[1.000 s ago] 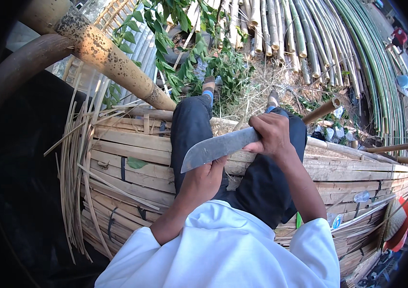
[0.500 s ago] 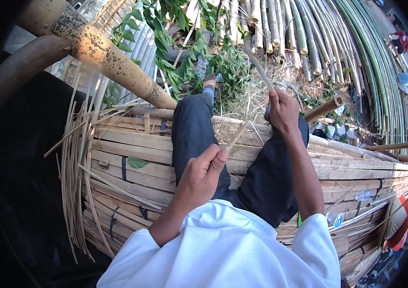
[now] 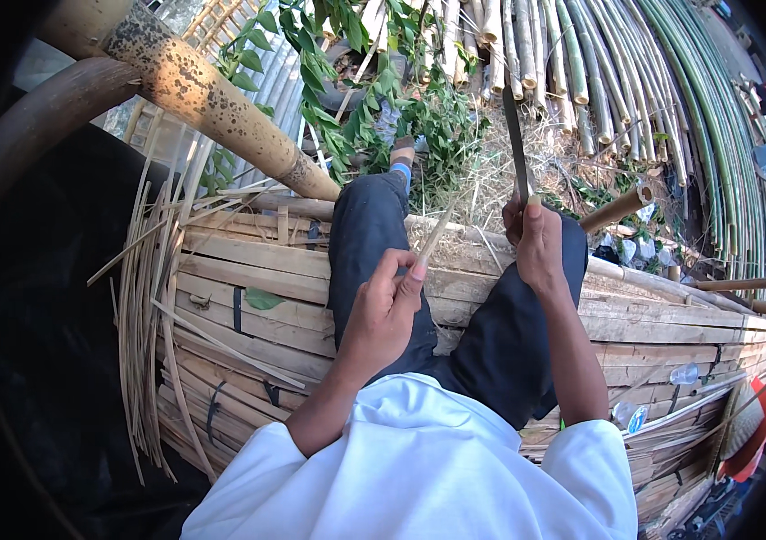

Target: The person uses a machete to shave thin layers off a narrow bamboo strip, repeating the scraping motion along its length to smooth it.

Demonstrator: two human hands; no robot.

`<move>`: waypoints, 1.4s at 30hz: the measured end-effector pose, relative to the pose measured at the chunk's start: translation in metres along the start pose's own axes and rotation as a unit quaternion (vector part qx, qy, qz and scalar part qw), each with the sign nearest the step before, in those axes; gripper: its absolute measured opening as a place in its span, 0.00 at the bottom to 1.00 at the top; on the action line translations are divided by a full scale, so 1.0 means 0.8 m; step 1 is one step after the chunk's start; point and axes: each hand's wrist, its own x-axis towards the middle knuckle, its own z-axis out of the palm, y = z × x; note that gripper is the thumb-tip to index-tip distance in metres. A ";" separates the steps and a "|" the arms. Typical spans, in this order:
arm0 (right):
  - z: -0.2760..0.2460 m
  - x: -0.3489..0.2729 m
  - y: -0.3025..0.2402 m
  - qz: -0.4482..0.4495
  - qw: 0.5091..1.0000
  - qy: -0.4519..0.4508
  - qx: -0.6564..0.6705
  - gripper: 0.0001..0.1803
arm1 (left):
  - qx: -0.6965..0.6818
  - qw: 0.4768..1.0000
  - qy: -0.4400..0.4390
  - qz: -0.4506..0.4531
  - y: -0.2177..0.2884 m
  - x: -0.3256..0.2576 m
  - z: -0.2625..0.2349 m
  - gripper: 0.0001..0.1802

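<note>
Between the thumb and fingers of my left hand is a short, pale bamboo strip, slanting up and away from me above my thighs. My right hand is closed round the handle of a knife over my right knee. Its long, narrow dark blade points away from me. Most of the handle is hidden in my fist. The blade and the strip are apart. Under my legs lies a stack of split bamboo slats, bound with dark ties.
Thin bamboo strips hang at the left, below a thick bamboo pole. Leafy branches and many bamboo poles lie ahead. A cut bamboo end juts out beside my right knee. Plastic cups and a hat rest at the right.
My right hand has come down toward my right knee, and the knife's blade has swung more upright. The strip in my left hand is tilted a little more steeply.
</note>
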 end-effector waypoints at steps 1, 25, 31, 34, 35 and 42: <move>0.003 -0.002 -0.005 -0.003 1.000 -0.003 0.016 0.35 | -0.019 1.000 -0.009 -0.003 0.000 0.001 0.000 0.16; 0.028 -0.008 -0.059 -0.290 0.896 -0.102 -0.319 0.33 | -0.201 0.967 -0.140 -0.072 -0.003 -0.017 -0.012 0.14; 0.002 0.016 -0.028 -0.173 0.915 -0.009 -0.364 0.30 | -0.158 0.977 -0.135 -0.041 0.008 -0.010 -0.010 0.15; -0.026 0.028 -0.007 -0.025 0.948 0.068 -0.311 0.26 | -0.111 0.989 -0.092 -0.024 0.003 -0.017 -0.006 0.15; -0.029 0.026 -0.005 -0.014 0.963 0.072 -0.258 0.26 | -0.102 0.993 -0.061 -0.010 0.001 -0.014 -0.008 0.15; 0.002 -0.014 -0.039 -0.229 0.936 -0.080 -0.256 0.30 | -0.093 0.992 -0.084 -0.037 0.002 -0.001 -0.003 0.15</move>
